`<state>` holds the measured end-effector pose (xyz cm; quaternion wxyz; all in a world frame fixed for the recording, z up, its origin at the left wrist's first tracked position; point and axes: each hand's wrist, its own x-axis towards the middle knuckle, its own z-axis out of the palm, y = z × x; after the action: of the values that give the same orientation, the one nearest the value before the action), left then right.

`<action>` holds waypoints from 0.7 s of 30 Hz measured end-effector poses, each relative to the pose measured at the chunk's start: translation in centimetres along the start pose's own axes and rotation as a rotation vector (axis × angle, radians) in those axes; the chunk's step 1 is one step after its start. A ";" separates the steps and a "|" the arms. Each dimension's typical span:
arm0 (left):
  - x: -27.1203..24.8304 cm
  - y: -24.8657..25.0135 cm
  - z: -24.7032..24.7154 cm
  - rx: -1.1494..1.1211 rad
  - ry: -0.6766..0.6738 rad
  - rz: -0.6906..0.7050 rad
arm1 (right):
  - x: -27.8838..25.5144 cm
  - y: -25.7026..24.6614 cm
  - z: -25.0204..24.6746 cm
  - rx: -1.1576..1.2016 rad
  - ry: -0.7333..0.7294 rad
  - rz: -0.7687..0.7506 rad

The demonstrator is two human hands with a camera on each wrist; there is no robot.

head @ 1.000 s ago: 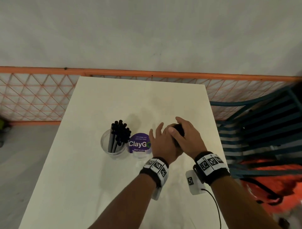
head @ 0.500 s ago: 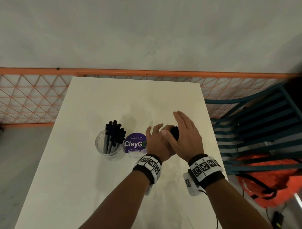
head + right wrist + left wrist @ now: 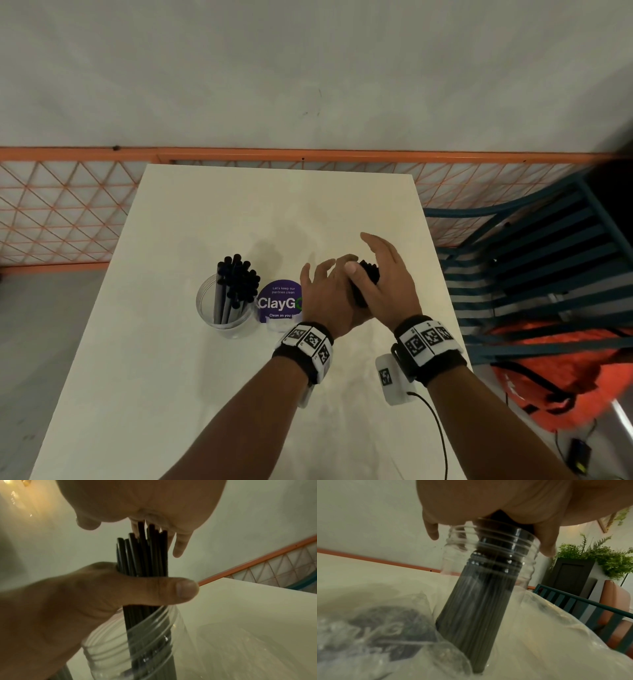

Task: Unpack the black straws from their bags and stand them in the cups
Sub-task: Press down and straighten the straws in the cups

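Observation:
A bundle of black straws (image 3: 369, 273) stands in a clear ribbed cup (image 3: 137, 642) on the white table (image 3: 274, 212). My left hand (image 3: 329, 291) grips the bundle just above the cup's rim, its thumb (image 3: 171, 588) wrapped across the straws (image 3: 142, 555). My right hand (image 3: 387, 270) rests its palm on the straw tips with straight fingers. A second clear cup (image 3: 226, 315), to the left, holds several black straws (image 3: 236, 284). In the left wrist view the straws (image 3: 479, 595) lean inside the cup (image 3: 527, 566).
A crumpled clear bag (image 3: 368, 635) lies over a purple ClayGo sticker (image 3: 279, 303) between the two cups. An orange mesh railing (image 3: 68, 212) runs behind the table. A teal slatted chair (image 3: 534, 274) and an orange bag (image 3: 561, 370) are to the right.
My right hand's fingers have lifted off the left hand and straightened, so the straw tips now show. Both hands stay at the same cup.

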<state>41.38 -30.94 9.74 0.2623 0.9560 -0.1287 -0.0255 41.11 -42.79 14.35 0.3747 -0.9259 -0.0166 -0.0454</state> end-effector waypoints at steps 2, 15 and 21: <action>0.0 0.0 0.2 -0.016 0.007 -0.024 | 0.0 0.2 -0.4 0.062 0.041 0.040; -0.5 0.3 -1.2 -0.154 0.010 -0.070 | -1.5 3.6 -5.2 0.312 0.291 0.250; -0.4 0.0 -1.4 -0.164 0.004 -0.083 | -4.1 6.5 -5.8 0.346 0.320 0.410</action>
<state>41.14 -30.20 10.92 0.3385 0.9360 -0.0859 -0.0448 37.05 -51.52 13.57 0.5259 -0.8135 0.2224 -0.1104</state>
